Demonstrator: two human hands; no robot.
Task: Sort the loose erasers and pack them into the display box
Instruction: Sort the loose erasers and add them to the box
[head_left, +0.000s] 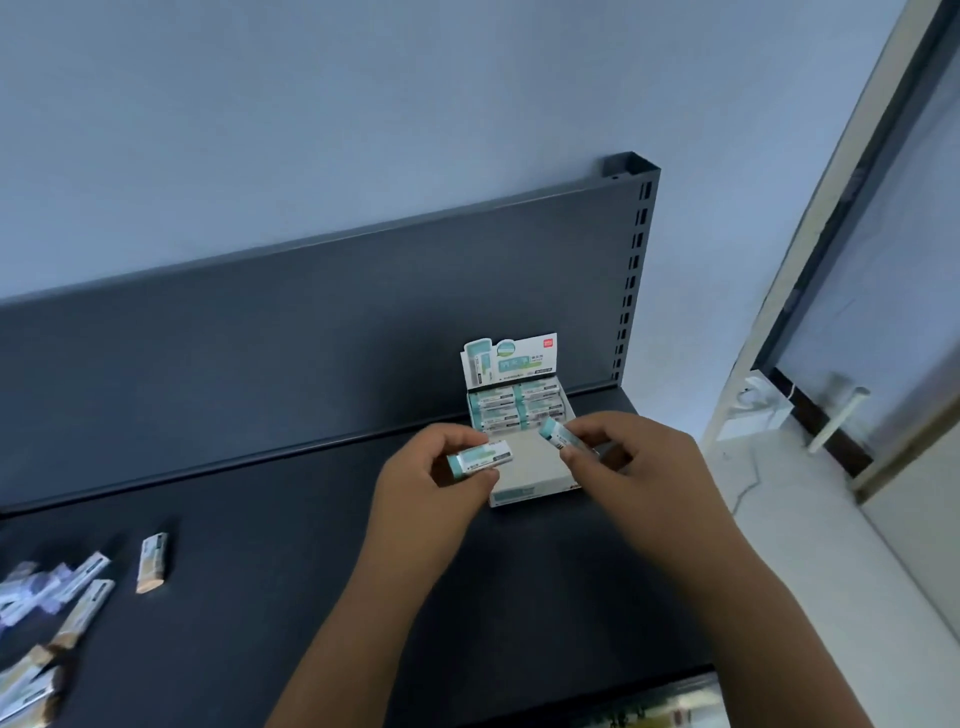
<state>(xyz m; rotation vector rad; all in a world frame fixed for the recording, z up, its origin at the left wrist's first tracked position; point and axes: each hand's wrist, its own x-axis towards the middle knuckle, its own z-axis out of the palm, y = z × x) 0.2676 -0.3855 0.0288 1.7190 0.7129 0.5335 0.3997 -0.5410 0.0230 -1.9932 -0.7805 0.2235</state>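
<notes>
Up close, the work surface is a dark grey metal shelf (260, 545) with a matching back panel (311, 322) rising behind it, and a slotted upright (636, 270) closing off the right end. Behind all that is a plain blue-grey wall (311, 104).

The display box (519, 493) sits on the shelf near the back right corner, its printed header card standing up against the panel. Its rear part holds 2 columns of packed erasers (514, 408); the front part shows bare cardboard.

The left hand (426, 483) pinches 1 teal-and-white eraser (480, 458) between thumb and curled fingers, lying roughly level at the box's left wall. The right hand (639, 467) grips a second eraser (558, 435) the same way, tilted, above the box's uncovered front part. The 2 erasers are near each other but apart.

Far to the left, well apart from the box, a heap of loose erasers (62, 597) lies along the shelf's left edge, with a single eraser (152, 564) just to the right of the heap. A broad stretch of dark shelf runs between that heap and the hands.

Past the shelf's right end the pale floor (779, 519) opens out toward a door frame (831, 260), where a small white bag-like thing (763, 410) rests. Below the shelf's front edge, something blurred shows on a lower level.
</notes>
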